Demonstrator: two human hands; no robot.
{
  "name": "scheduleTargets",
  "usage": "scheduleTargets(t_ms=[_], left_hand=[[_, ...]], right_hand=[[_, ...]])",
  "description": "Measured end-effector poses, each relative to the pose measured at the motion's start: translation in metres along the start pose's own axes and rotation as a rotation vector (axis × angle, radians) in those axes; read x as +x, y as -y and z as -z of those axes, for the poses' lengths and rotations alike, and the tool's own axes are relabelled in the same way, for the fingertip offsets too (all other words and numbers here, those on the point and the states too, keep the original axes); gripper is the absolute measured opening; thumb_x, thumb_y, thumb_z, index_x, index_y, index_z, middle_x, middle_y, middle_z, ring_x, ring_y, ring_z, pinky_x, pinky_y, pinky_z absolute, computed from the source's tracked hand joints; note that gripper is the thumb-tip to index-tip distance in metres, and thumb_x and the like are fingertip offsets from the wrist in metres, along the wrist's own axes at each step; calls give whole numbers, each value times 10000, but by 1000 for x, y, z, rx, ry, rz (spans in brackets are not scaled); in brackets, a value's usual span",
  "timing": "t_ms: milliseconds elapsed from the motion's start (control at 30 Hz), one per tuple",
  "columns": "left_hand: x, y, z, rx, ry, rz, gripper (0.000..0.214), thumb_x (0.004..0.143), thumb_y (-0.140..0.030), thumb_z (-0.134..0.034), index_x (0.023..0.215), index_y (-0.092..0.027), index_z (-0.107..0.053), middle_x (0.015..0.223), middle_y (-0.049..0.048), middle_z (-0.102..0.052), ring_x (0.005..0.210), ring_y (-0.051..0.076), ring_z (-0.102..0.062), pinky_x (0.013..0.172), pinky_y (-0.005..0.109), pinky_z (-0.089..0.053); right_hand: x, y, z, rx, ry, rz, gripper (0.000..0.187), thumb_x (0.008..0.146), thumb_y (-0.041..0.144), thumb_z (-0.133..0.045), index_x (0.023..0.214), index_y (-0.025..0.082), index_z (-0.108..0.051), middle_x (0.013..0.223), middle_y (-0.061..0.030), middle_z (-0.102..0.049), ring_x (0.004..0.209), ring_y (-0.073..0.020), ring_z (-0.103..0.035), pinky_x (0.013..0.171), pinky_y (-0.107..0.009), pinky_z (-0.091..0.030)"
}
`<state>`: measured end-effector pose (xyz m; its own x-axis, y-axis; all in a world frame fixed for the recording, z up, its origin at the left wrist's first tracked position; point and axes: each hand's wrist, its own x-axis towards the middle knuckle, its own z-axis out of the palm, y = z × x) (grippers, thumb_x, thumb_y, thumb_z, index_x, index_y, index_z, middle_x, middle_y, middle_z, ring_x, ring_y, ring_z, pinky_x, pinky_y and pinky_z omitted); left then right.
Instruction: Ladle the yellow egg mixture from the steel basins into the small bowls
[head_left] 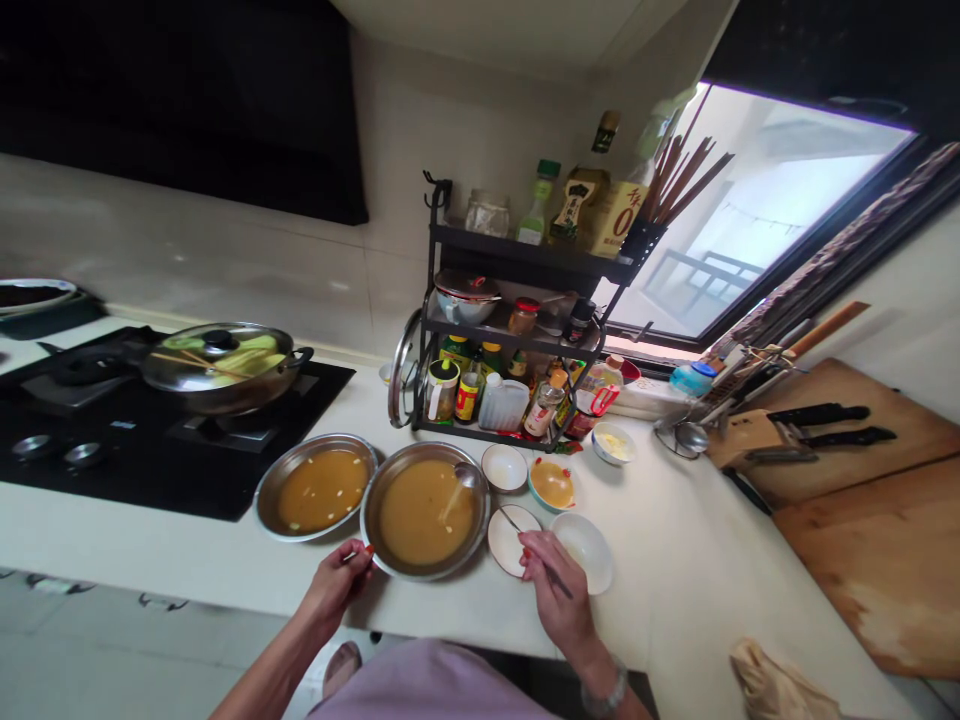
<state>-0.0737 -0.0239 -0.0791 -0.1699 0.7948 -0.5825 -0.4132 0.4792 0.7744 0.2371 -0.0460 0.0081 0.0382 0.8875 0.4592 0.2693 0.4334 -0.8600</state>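
Observation:
My right hand [555,590] grips a metal spoon [465,474], its handle slanting down through my fingers. The spoon's head is over the right side of a wide metal bowl [424,572] of cloudy brown liquid, where a pale streak shows just below it. At that bowl's lower left rim, my left hand [341,582] has its fingers pinched on the edge. To the left, a second metal bowl [266,525] holds similar liquid with several pale bits floating. A rimmed white dish [504,545] and a white bowl [592,550] lie beside my right hand.
A lidded pan [225,385] with green vegetables and chopsticks sits on the black stove [124,470]. Behind the bowls stands a black rack [517,255] of bottles and jars. A small bowl [553,505] of orange liquid is nearby. Knives in a block [750,438] stand at right.

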Motion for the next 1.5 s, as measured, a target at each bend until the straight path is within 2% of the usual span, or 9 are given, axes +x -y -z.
scheduleTargets(t_ms=[67,133,267,400,600,767,900,1333,1500], left_hand=[[-1,-1,0,4,10,-6,456,423,-342,-851,665,-191,-496,494,-63,-557,431,71,-474,442,170,-316],[-1,-1,0,9,23,-13,449,433,-352,-848,653,-194,-489,497,-62,-551,426,73,-469,437,175,-306],[-1,-2,0,7,20,-11,464,410,-337,-859,648,-193,-488,499,-64,-550,425,68,-464,435,174,-301],[-3,-5,-1,15,19,5,462,415,-323,-859,642,-192,-478,494,-67,-548,430,65,-465,437,168,-309],[-7,-8,-3,12,-22,29,446,415,-284,-841,678,-194,-491,504,-62,-561,444,72,-483,452,169,-337],[-7,-8,-4,21,-26,14,403,451,-279,-817,666,-197,-486,503,-59,-554,435,78,-483,443,175,-334],[-5,-6,-3,-3,-24,13,396,447,-262,-821,663,-194,-496,511,-59,-550,429,72,-476,436,177,-326],[-4,-4,-2,-9,-6,10,430,424,-277,-841,674,-190,-502,508,-56,-564,433,71,-481,440,170,-334],[-5,-6,-3,23,-5,0,411,442,-302,-831,654,-191,-497,496,-59,-545,431,77,-482,442,175,-327]], right_hand=[[1,-1,9,-40,3,63,223,874,235,-567,1028,249,-728,975,-100,-695,708,-178,-664,549,-282,-566],[4,-6,21,-80,-85,60,222,867,239,-576,1037,242,-718,927,-88,-693,668,-170,-652,555,-290,-564],[9,-27,49,-176,-309,-71,222,855,319,-591,1011,202,-697,795,-48,-659,584,-149,-608,513,-275,-536],[7,-52,71,-251,-327,-167,247,838,372,-590,976,193,-686,761,-27,-644,569,-143,-604,494,-265,-527],[2,-70,74,-233,-381,-258,322,786,455,-623,931,175,-690,738,-31,-663,550,-146,-607,485,-271,-521],[9,-69,72,-65,-645,-430,438,702,519,-702,899,130,-669,585,-8,-650,461,-142,-575,464,-275,-510],[14,-69,81,35,-780,-470,453,652,509,-751,860,116,-660,550,-8,-651,462,-143,-587,467,-269,-510],[22,-48,86,149,-828,-461,392,632,434,-776,812,106,-659,522,-22,-645,460,-136,-571,429,-239,-460],[24,-31,74,168,-737,-440,383,660,433,-767,850,114,-670,534,-11,-636,495,-149,-589,466,-255,-472]])
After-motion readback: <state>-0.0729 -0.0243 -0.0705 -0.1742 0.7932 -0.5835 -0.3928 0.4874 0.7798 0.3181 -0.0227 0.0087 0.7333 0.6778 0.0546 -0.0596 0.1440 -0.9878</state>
